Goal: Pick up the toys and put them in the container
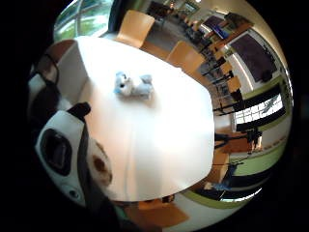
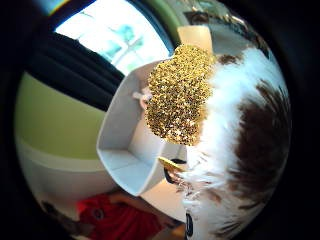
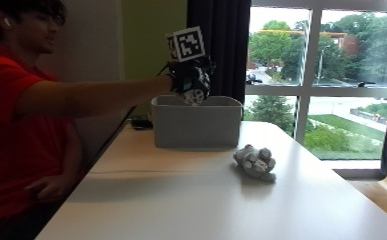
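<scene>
Brown-white plush toy (image 3: pixel 194 95) w/ gold sequin patch is held in the right hand (image 3: pixel 190 80), fingers curled round it, just above the open grey container (image 3: pixel 196 124) at the table's (image 3: pixel 180 200) far end. Palm view shows the container's inside right below the toy. Judgement: drop step. Do it well: keep hand centred over the opening, lower till toy is w/in the walls, then let go; don't clip the rim. Grey toy (image 3: pixel 255 162) lies on the table near the container, not yet picked up.
</scene>
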{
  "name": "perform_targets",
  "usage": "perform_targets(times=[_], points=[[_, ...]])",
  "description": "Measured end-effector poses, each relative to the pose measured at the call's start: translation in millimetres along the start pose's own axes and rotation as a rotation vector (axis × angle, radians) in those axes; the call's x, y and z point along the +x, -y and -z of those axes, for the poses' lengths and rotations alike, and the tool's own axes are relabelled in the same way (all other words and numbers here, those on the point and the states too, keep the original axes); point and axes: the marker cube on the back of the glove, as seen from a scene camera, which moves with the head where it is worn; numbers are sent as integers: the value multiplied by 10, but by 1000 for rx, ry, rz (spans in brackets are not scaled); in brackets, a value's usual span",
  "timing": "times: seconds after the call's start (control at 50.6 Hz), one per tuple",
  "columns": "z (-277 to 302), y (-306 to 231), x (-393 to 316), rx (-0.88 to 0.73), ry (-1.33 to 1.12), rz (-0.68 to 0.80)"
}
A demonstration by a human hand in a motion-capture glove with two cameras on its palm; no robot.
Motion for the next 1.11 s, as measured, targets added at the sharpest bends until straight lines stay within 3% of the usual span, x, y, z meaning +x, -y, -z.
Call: perform_targets(times=[0.356,0.573,0.849,1.106], points=[[439,627,-1237,-20,131,146],[350,773,-1681,-52,108,217],[39,631,-1361,-251,98,246],[-183,552,-499,-180,86,81]])
